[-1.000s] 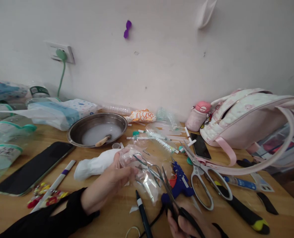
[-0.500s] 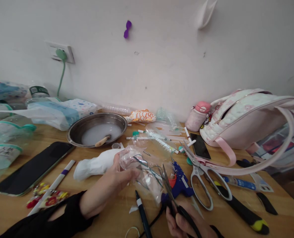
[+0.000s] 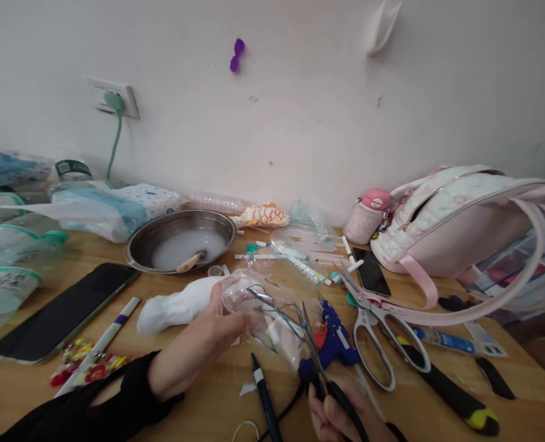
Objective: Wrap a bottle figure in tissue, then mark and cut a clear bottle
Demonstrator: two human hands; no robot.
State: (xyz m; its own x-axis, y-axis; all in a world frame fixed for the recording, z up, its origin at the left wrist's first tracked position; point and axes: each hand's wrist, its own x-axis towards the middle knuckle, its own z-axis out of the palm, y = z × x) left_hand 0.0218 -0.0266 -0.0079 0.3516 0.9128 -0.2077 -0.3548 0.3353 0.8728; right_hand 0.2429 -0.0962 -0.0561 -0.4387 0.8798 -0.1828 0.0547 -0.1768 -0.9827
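Clear plastic with dark drawn lines (image 3: 277,316) is held up over the table by my left hand (image 3: 221,328), its fingers wrapped round the left end. My right hand (image 3: 341,405) grips black-handled scissors (image 3: 316,350), whose blades point up beside the plastic's right edge. A white wrapped shape (image 3: 175,307) lies behind my left wrist. Just right of the plastic is a blue glue gun (image 3: 337,334). Below the plastic, a dark marker (image 3: 264,393) lies on the table between my hands.
A metal bowl (image 3: 139,245) holds cloudy liquid and a wooden-handled tool. Large grey scissors (image 3: 369,316), a yellow-black cutter (image 3: 456,393) and a pink-white bag (image 3: 447,227) are at the right. Left are a black phone (image 3: 65,313), beads (image 3: 92,362) and bottles (image 3: 5,282).
The plastic has turned slightly in my left hand, its right end shifting a little to the right. My right hand and the scissors have hardly moved.
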